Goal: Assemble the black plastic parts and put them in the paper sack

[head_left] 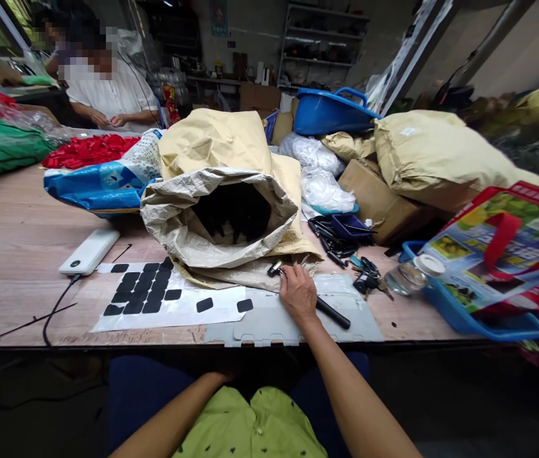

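Note:
My right hand (298, 294) is closed over a small hammer, its shiny head (275, 268) showing past the fingertips and its black handle (333, 313) sticking out on the other side. Beneath it lies a grey plastic board (259, 327) at the table's front edge. Just behind is a big beige woven sack (221, 143), its mouth rolled back toward me, with dark pieces inside. To the left, a white sheet (168, 321) bears several black rounded squares (138, 296). My left hand (228, 374) is in shadow below the table edge, its fingers hidden.
A white power bank (90, 251) with a cable lies left. Right of the sack are black parts (329, 238), keys (369, 277), a clear jar (407, 277), a blue basket (483, 324) and a colourful bag (508, 248). Beyond red pieces (92, 151), another person (107, 95) sits.

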Tool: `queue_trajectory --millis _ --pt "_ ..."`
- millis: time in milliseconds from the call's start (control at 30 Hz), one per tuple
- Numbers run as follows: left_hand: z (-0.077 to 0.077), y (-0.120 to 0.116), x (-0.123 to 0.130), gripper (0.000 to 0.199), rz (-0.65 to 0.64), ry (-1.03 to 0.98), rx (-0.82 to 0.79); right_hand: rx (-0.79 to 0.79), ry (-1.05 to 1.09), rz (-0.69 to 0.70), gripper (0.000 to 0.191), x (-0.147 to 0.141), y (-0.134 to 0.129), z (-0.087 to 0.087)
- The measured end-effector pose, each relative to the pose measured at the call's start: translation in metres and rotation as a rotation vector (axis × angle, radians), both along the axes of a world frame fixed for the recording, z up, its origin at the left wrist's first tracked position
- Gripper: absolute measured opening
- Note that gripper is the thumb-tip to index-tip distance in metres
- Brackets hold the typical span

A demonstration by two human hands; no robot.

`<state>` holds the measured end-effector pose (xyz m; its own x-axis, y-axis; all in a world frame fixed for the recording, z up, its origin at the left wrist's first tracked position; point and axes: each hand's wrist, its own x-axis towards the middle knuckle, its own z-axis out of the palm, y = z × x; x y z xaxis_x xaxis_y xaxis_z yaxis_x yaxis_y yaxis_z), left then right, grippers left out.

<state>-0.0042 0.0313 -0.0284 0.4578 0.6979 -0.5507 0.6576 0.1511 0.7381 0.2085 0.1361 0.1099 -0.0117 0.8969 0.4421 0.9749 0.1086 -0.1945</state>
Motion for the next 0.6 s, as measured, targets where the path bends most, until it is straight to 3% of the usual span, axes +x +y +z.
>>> queue_trajectory --millis 67,133,233,267,300,367,433,500,533,600 --pt "0.013 -0.009 -0.002 0.027 -0.099 0.017 -0.044 -0.001 0.001 0.0 0.02 0.0 0.0 -0.001" --pt "0.044 -0.012 -0.004 0.025 -0.247 0.0 -0.06 -0.009 0.0 -0.003 0.02 0.0 0.0 -0.001" --pt "0.122 0.005 -0.011 0.03 -0.55 -0.237 -0.028 -0.023 -0.004 -0.009 0.02 -0.001 0.0 0.0" --pt "0.151 0.019 -0.015 0.037 -0.592 -0.354 -0.07 -0.026 -0.004 -0.01 0.02 -0.001 -0.001 0.001" --pt "0.178 0.038 -0.018 0.039 -0.555 -0.45 -0.095 -0.028 -0.003 -0.009 0.02 -0.002 -0.001 0.002" --pt "0.217 0.085 -0.023 0.04 -0.304 -0.538 0.007 -0.033 -0.002 -0.006 0.02 -0.002 -0.001 0.003" --pt "0.232 0.139 -0.024 0.039 0.106 -0.457 0.359 -0.035 0.0 -0.004 0.02 -0.002 -0.001 0.003" --pt "0.227 0.189 -0.02 0.036 0.496 -0.183 0.648 -0.032 0.003 -0.004 0.02 -0.001 0.0 0.001" --pt "0.22 0.21 -0.016 0.035 0.611 -0.018 0.682 -0.03 0.004 -0.005 0.02 0.0 0.0 0.001" --pt "0.207 0.241 -0.01 0.036 0.688 0.245 0.624 -0.028 0.004 -0.006 0.019 0.0 0.001 -0.001"
